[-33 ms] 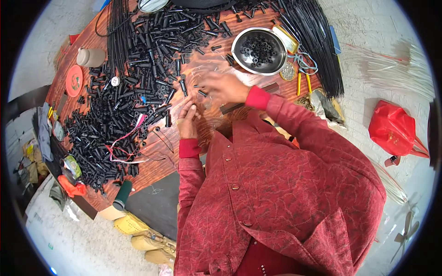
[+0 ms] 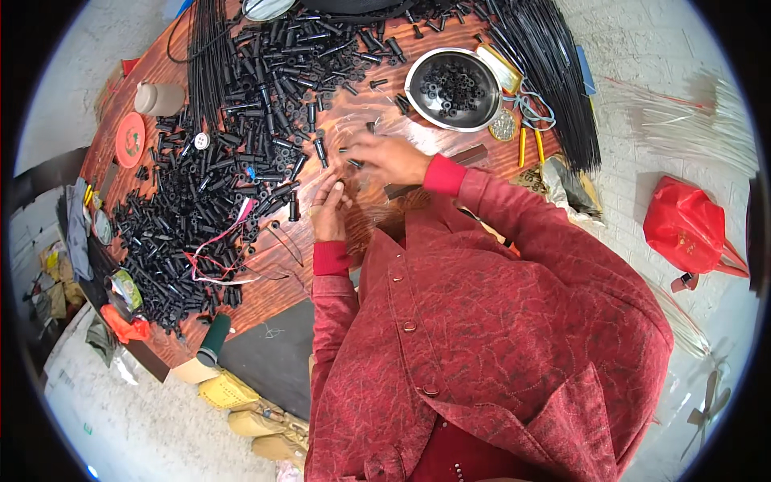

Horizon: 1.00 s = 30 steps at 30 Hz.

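Short black plastic tubes [image 2: 217, 193], matte and cylindrical, lie heaped across a reddish-brown wooden table [image 2: 265, 273], thickest on the left half and thinning toward the middle. A few loose ones sit just beyond the fingertips of both hands.

The right hand [image 2: 389, 158], in a red cuffed sleeve, reaches flat over the table with its fingers spread low; a small black tube piece [image 2: 354, 163] shows at its fingertips, touching them, but whether it is pinched or only pressed against the wood I cannot tell. The left hand [image 2: 329, 210] lies nearer the body, fingers curled together and narrow; something may be held inside, yet it is too small to make out. One upright black tube [image 2: 294, 210] stands just beside this hand, toward the heap.

Beyond the right hand stands a round shiny steel bowl [image 2: 452, 88] holding small black rings. A bundle of long thin black rods [image 2: 554, 80] fans out to the right of the bowl, glossy and straight. On the left edge rest a round red lid [image 2: 130, 139] and a beige cylindrical cup [image 2: 159, 98] lying on its side. A crumpled red plastic bag [image 2: 687, 225] lies on the pale floor, well apart from the table.
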Each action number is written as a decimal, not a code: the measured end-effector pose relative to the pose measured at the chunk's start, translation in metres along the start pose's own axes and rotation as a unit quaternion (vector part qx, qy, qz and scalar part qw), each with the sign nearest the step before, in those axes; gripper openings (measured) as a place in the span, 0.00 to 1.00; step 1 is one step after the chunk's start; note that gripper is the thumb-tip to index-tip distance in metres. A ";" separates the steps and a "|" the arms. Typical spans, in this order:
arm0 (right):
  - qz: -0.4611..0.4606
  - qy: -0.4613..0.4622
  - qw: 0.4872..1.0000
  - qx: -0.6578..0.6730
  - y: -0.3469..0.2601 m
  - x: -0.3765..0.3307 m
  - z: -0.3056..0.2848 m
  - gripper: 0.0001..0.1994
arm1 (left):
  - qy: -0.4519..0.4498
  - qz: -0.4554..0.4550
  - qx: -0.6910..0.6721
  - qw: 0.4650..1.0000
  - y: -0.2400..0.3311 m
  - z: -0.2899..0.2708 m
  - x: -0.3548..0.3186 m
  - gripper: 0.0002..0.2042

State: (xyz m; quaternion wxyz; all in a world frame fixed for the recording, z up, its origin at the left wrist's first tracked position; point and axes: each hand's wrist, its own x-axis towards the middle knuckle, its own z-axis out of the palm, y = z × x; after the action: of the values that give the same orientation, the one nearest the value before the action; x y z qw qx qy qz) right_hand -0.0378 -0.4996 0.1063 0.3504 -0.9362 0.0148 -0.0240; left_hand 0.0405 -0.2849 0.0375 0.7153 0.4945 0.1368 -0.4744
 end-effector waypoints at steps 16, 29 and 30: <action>0.211 0.007 0.942 0.260 0.051 -0.003 0.064 0.17 | 0.010 0.161 0.094 0.982 -0.033 -0.007 0.016 0.16; 0.383 -0.048 0.785 0.485 0.020 -0.020 -0.022 0.13 | -0.010 0.306 0.395 0.866 -0.008 0.047 0.002 0.18; 0.398 -0.010 0.807 0.436 0.025 -0.024 -0.042 0.11 | -0.004 0.355 0.470 0.808 -0.008 0.046 0.004 0.16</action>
State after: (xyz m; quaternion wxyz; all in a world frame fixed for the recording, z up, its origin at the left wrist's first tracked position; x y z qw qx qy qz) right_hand -0.0646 -0.5447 0.1205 0.7003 -0.5974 0.3710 0.1227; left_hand 0.0232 -0.3259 0.0520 0.5143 0.7828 -0.2906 -0.1957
